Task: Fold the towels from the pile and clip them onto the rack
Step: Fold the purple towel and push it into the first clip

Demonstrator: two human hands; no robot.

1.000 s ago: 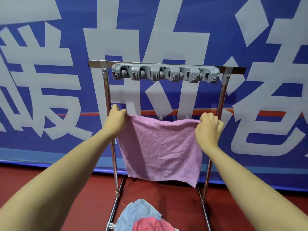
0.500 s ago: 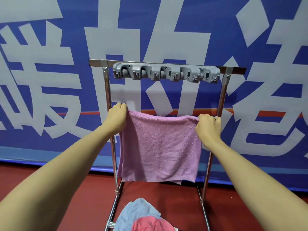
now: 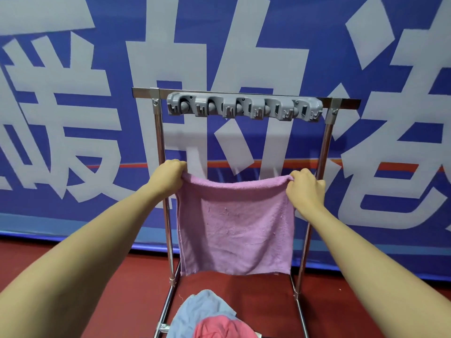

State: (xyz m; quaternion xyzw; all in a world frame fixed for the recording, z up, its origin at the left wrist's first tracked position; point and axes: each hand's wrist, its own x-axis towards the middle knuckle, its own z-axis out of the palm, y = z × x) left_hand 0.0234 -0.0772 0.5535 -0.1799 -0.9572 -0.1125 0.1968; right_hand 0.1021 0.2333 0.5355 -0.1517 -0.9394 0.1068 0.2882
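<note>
A pink towel (image 3: pixel 235 225) hangs flat in front of me, held up by its two top corners. My left hand (image 3: pixel 168 178) pinches the top left corner and my right hand (image 3: pixel 303 187) pinches the top right corner. The top edge sags slightly between them. Behind and above the towel stands a metal rack (image 3: pixel 158 142) with a grey strip of clips (image 3: pixel 244 107) on its top bar, all clips bare. A pile with a blue towel (image 3: pixel 200 311) and a red towel (image 3: pixel 224 329) lies below, at the bottom edge.
A blue banner (image 3: pixel 61 118) with large white characters fills the wall behind the rack. The floor (image 3: pixel 109 289) is dark red. The rack's two uprights stand just outside my hands.
The towel has gone from skewed to hanging straight and square. Both hands rose with it, then dropped a little, and the top edge now sags.
</note>
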